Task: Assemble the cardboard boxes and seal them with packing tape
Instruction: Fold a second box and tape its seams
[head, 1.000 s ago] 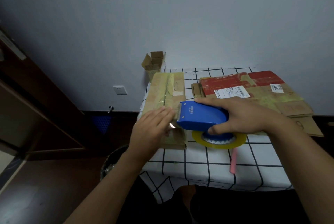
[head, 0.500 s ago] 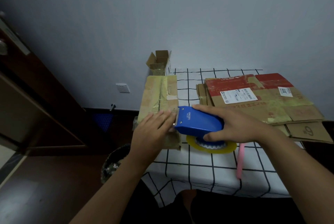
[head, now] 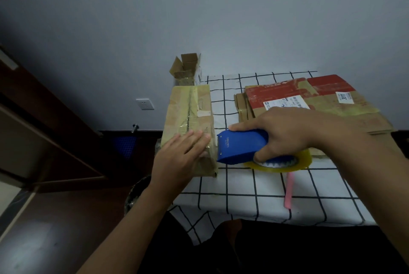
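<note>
A closed brown cardboard box (head: pixel 190 110) with tape along its top seam stands at the table's left edge. My left hand (head: pixel 180 156) presses flat on the box's near end, fingers straight. My right hand (head: pixel 281 132) grips a blue tape dispenser (head: pixel 240 147) holding a yellowish tape roll (head: pixel 285 165). The dispenser's toothed front edge sits at the box's near right side, just right of my left fingertips.
A stack of flattened cardboard (head: pixel 314 105) with red print and labels lies at the back right of the checked tablecloth (head: pixel 243 185). A small open box (head: pixel 188 66) stands behind the closed box. A pink stick (head: pixel 288 191) lies near the front. A bin (head: pixel 137 194) sits on the floor left.
The dispenser's head has come off the box top and now sits beside the box's right side. My left hand stays pressed on the box's near end.
</note>
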